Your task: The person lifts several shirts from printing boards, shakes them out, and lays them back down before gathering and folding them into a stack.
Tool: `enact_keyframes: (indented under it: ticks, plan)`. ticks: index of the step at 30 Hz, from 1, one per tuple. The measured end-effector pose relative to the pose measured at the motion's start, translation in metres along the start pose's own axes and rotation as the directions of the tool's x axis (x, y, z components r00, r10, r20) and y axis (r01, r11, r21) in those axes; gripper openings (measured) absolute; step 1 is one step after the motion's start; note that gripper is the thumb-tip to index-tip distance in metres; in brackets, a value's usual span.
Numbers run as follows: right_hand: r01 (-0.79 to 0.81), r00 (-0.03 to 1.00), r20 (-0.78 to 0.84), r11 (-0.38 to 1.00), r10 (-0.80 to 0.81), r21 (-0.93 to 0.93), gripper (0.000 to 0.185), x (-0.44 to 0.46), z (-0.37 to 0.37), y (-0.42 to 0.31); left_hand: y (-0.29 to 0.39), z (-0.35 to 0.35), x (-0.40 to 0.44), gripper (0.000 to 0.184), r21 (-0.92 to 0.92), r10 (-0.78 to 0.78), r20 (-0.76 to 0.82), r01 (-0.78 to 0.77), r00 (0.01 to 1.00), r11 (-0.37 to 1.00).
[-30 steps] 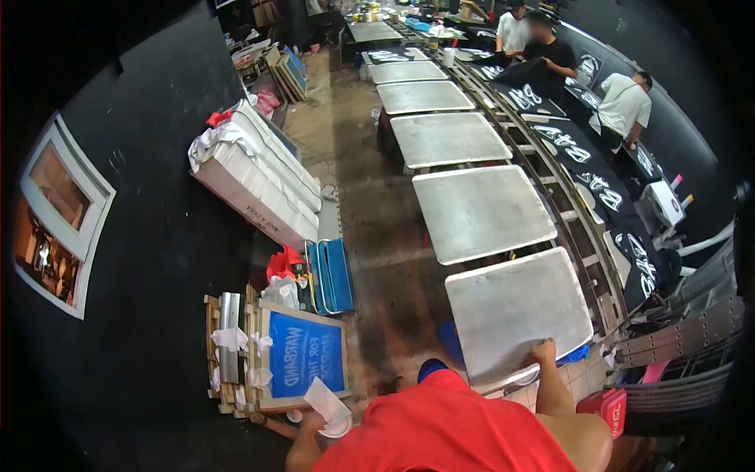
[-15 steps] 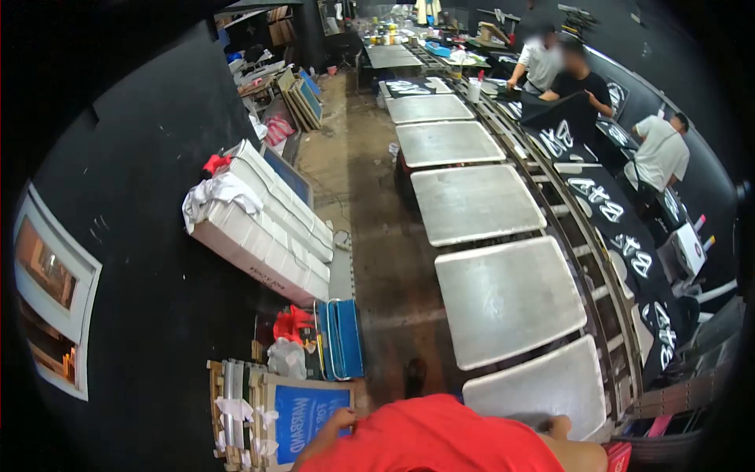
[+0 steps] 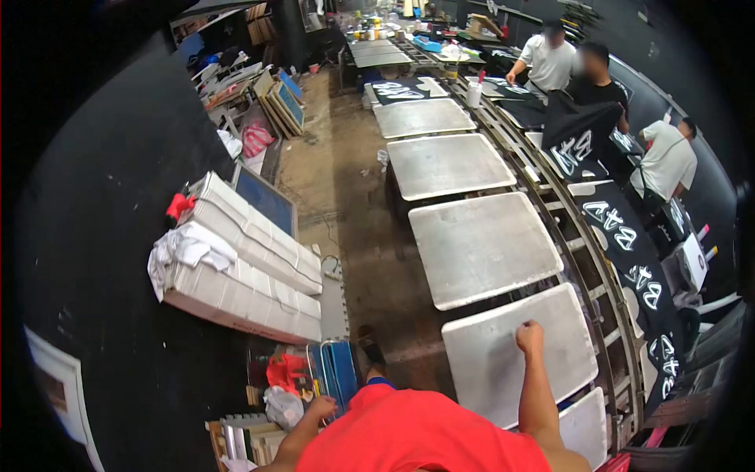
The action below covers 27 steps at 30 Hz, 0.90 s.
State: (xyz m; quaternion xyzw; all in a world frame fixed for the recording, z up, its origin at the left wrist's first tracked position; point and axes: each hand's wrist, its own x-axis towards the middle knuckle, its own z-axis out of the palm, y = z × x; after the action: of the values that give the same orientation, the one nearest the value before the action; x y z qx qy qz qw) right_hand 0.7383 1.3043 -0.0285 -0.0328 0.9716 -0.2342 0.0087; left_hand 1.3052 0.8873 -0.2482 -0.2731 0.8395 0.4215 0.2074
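My right hand [image 3: 531,337] is over a grey rectangular printing platen [image 3: 480,370], with its fingers curled in and nothing visible in them. Whether it touches the metal I cannot tell. Low on the other side, my left hand [image 3: 321,409] hangs beside a blue folded item with a metal frame [image 3: 340,371]. Its fingers look loosely curled, with no object showing in them. Several more grey platens [image 3: 484,248] run away from me in a curved row. Black printed fabric with white lettering [image 3: 649,287] lies along the far side of the rails.
Long white cartons [image 3: 236,287] with a white cloth [image 3: 193,250] stand at left. Frames [image 3: 255,440] and a plastic bag [image 3: 283,407] are low left. Metal rails [image 3: 578,244] border the platens. Several people work at right, one [image 3: 602,90] holding black fabric. A walkway [image 3: 366,259] runs between.
I have moved forward along the row, and the cartons and platens appear closer. My right hand has swung forward over a platen. At right, the person's black fabric has shifted.
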Motion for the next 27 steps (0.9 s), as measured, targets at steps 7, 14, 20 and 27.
enact_keyframes:
  ticks: [7, 14, 20, 27]
  plan:
    - [-0.074, 0.966, 0.223, 0.967, 0.130, -0.245, 0.045, 0.046, 0.086, -0.113, -0.040, -0.100, 0.097, 0.030, 0.562, 0.080, 0.008, -0.071, 0.997, 0.824]
    - [-0.376, 0.896, 0.147, 0.892, 0.419, -0.250, 0.036, 0.073, 0.114, -0.140, -0.065, -0.303, 0.230, 0.020, 0.258, -0.120, 0.108, 0.088, 0.987, 0.962]
    - [-0.418, 0.828, 0.213, 0.825, 0.518, -0.381, 0.029, 0.152, 0.125, -0.130, 0.016, -0.481, 0.376, 0.035, -0.536, -0.381, -0.205, 0.222, 0.902, 0.815]
    - [-0.155, 0.969, 0.153, 0.960, 0.194, -0.232, 0.023, 0.380, 0.185, -0.344, 0.055, -0.578, 0.470, 0.037, -0.616, -0.461, -0.087, 0.316, 0.883, 0.722]
